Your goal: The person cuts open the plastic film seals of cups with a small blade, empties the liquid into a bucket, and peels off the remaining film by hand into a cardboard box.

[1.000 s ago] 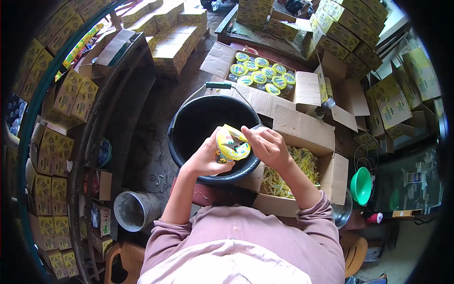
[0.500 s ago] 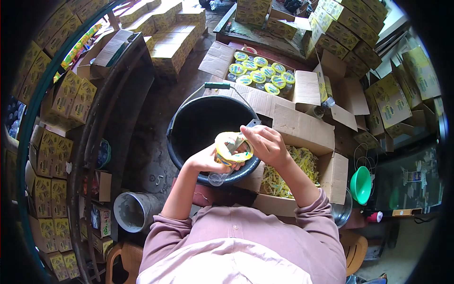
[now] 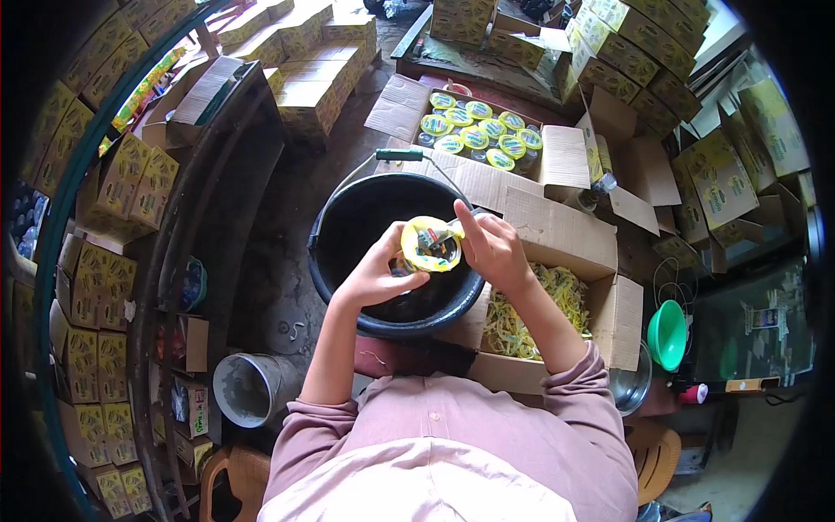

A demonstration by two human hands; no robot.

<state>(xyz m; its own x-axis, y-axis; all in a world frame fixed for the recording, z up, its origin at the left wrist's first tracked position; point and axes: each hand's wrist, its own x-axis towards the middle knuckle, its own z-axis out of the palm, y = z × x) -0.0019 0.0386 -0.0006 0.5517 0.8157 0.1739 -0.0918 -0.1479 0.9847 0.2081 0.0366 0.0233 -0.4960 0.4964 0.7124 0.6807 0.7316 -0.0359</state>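
My left hand (image 3: 380,271) is wrapped round a clear plastic cup with a yellow printed lid film (image 3: 432,244), held tilted over the black bucket (image 3: 326,287). The film looks cut or folded in at the middle, with a dark gap showing inside the yellow ring. At the cup's right edge is my right hand (image 3: 496,252), its index finger raised and its other fingers curled. A flat grey tool seems to be in that hand, mostly hidden by the fingers. Just right of the bucket, an open carton (image 3: 613,322) holds yellow film strips (image 3: 539,313).
Behind the bucket, another open carton (image 3: 557,157) holds several yellow-lidded cups (image 3: 474,137). A green bowl (image 3: 667,335) sits at right and a grey pail (image 3: 246,390) at left. Stacked printed boxes (image 3: 317,78) stand around; the bucket's handle (image 3: 399,155) arches over its far rim.
Both hands have moved slightly up with the cup, which now faces me more. My right index finger has lifted off the film, and the grey tool is less visible.
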